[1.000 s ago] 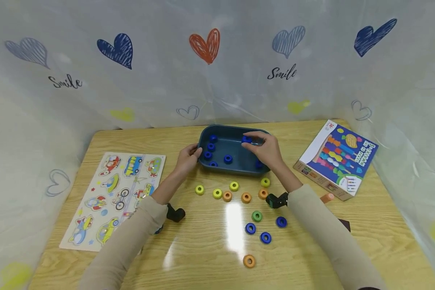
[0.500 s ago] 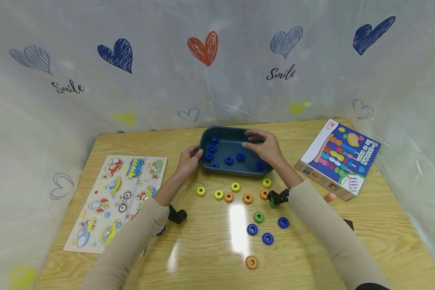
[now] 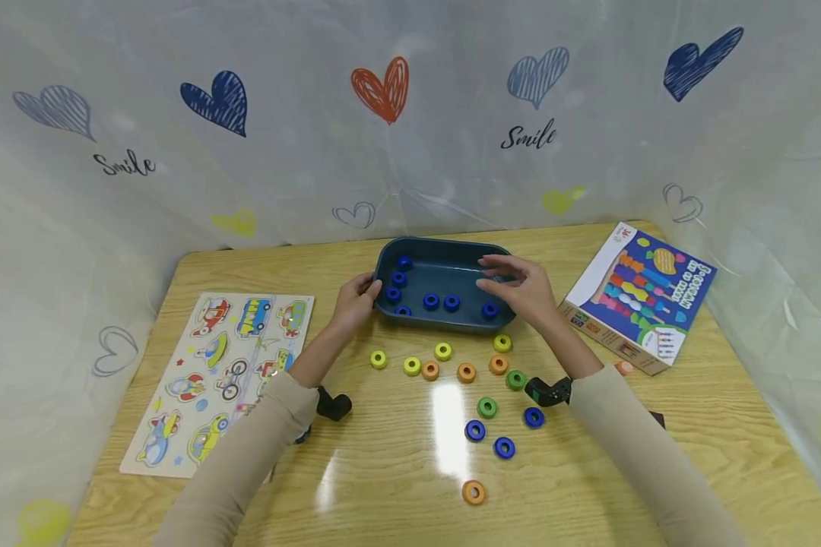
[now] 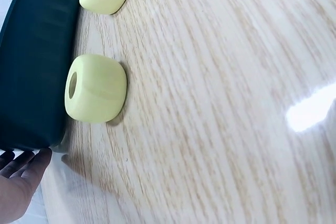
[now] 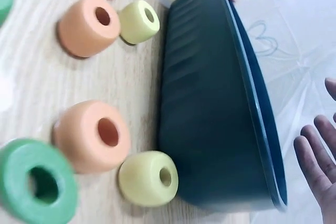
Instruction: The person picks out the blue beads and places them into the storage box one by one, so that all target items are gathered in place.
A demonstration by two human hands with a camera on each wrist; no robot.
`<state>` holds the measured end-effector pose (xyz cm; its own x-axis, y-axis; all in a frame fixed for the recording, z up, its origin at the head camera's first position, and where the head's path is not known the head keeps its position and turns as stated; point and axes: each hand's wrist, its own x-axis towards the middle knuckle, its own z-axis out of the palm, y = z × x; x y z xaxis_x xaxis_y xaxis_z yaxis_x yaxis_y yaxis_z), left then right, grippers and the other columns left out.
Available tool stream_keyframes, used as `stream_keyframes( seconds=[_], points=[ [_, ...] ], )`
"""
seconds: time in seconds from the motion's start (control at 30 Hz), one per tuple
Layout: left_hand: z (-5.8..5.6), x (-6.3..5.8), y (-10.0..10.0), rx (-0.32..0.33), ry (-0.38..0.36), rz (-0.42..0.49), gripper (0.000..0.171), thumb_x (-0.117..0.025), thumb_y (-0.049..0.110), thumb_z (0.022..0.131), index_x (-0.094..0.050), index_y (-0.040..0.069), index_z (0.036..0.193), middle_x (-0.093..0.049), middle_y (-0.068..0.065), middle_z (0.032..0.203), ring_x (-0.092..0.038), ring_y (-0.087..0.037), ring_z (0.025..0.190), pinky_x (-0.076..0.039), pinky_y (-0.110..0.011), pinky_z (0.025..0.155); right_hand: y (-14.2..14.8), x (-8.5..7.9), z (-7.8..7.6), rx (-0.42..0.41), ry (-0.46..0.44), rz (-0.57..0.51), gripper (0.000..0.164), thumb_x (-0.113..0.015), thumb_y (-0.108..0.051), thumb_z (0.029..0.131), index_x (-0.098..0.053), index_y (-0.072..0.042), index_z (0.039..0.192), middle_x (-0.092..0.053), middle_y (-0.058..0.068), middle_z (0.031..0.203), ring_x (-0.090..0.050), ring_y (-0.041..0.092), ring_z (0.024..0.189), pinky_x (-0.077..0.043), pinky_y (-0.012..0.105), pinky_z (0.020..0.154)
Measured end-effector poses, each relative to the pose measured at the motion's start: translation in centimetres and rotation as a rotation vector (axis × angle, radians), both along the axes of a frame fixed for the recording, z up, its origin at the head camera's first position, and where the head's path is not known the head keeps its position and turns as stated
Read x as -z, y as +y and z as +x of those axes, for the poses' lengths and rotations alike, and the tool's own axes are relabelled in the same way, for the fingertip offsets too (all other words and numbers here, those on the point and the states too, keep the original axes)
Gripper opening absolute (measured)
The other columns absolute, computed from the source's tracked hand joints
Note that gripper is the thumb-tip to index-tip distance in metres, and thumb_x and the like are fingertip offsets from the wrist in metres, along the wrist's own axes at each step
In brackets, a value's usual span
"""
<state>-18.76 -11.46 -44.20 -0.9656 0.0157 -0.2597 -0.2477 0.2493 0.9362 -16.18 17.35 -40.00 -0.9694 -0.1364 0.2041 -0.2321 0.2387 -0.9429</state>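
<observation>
So, the left hand point(image 3: 353, 305) pinches the left end of the dark tub point(image 3: 441, 322), thumb by the rim. Over the tub's right end, the right hand point(image 3: 528, 292) has its fingers spread apart. Seven blue rings point(image 3: 432, 307) sit in the tub: four at its left, two near its middle and one at its right, close to the right hand.

We are holding the left end of a dark teal tray point(image 3: 445, 324) with our left hand point(image 3: 353, 305), while our right hand point(image 3: 523, 290) is hovering over its right end, fingers parted from thumb. Blue rings point(image 3: 432, 307) are lying inside; yellow rings point(image 3: 442, 357), orange rings point(image 3: 467, 379), green rings point(image 3: 487, 415) and more blue ones are resting nearer us on the worktop point(image 3: 376, 441).
</observation>
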Motion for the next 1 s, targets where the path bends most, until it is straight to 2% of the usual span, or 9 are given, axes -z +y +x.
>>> stream_keyframes(
  seconds=[0.13, 0.3, 0.43, 0.63, 0.8, 1.0],
  points=[
    [0.1, -0.1, -0.2, -0.002, -0.011, 0.006, 0.042, -0.045, 0.022, 0.099, -0.042, 0.001, 0.136, -0.050, -0.014, 0.129, -0.048, -0.022, 0.115, -0.042, -0.034, 0.093, 0.9, -0.5, 2.1, 0.000, -0.013, -0.050, 0.040, -0.070, -0.002, 0.081, -0.057, 0.007, 0.119, -0.058, 0.025, 0.114, -0.056, 0.037, 0.100, -0.050, 0.023, 0.074],
    [0.2, -0.1, -0.3, 0.006, -0.008, 0.020, 0.041, -0.045, 0.021, 0.099, -0.044, 0.001, 0.135, -0.051, -0.014, 0.127, -0.049, -0.022, 0.113, -0.043, -0.035, 0.092, 2.6, 1.7, 4.4, 0.011, -0.045, -0.113, 0.040, -0.069, -0.006, 0.083, -0.058, 0.003, 0.120, -0.061, 0.018, 0.114, -0.059, 0.024, 0.098, -0.051, 0.024, 0.076],
    [0.2, 0.1, -0.3, 0.011, 0.001, 0.021, 0.041, -0.045, 0.022, 0.099, -0.044, 0.003, 0.135, -0.051, -0.013, 0.128, -0.049, -0.022, 0.114, -0.042, -0.034, 0.092, 3.5, 2.9, 7.1, 0.027, -0.075, -0.084, 0.038, -0.068, -0.009, 0.085, -0.058, 0.002, 0.120, -0.060, 0.016, 0.115, -0.059, 0.021, 0.099, -0.051, 0.024, 0.077],
    [0.1, 0.3, -0.2, 0.014, 0.000, 0.039, 0.041, -0.046, 0.023, 0.099, -0.044, 0.004, 0.135, -0.050, -0.012, 0.129, -0.048, -0.021, 0.116, -0.043, -0.034, 0.093, 4.2, 2.9, 11.9, 0.034, -0.136, -0.023, 0.035, -0.066, -0.006, 0.085, -0.059, 0.001, 0.119, -0.060, 0.018, 0.115, -0.058, 0.029, 0.101, -0.051, 0.024, 0.076],
    [0.2, 0.4, -0.3, 0.014, -0.004, 0.048, 0.041, -0.045, 0.023, 0.099, -0.044, 0.004, 0.135, -0.050, -0.011, 0.129, -0.048, -0.020, 0.115, -0.043, -0.033, 0.092, 5.2, 5.3, 14.9, 0.005, -0.141, -0.037, 0.037, -0.067, -0.004, 0.084, -0.059, -0.001, 0.121, -0.059, 0.015, 0.117, -0.057, 0.026, 0.103, -0.051, 0.027, 0.079],
    [0.1, 0.2, -0.4, 0.011, -0.001, 0.046, 0.042, -0.045, 0.023, 0.099, -0.043, 0.003, 0.136, -0.049, -0.012, 0.130, -0.046, -0.020, 0.118, -0.041, -0.032, 0.095, 5.3, 7.6, 17.1, 0.006, -0.118, -0.023, 0.044, -0.073, -0.002, 0.078, -0.059, -0.003, 0.120, -0.059, 0.010, 0.119, -0.056, 0.025, 0.104, -0.048, 0.031, 0.084]
  ],
)
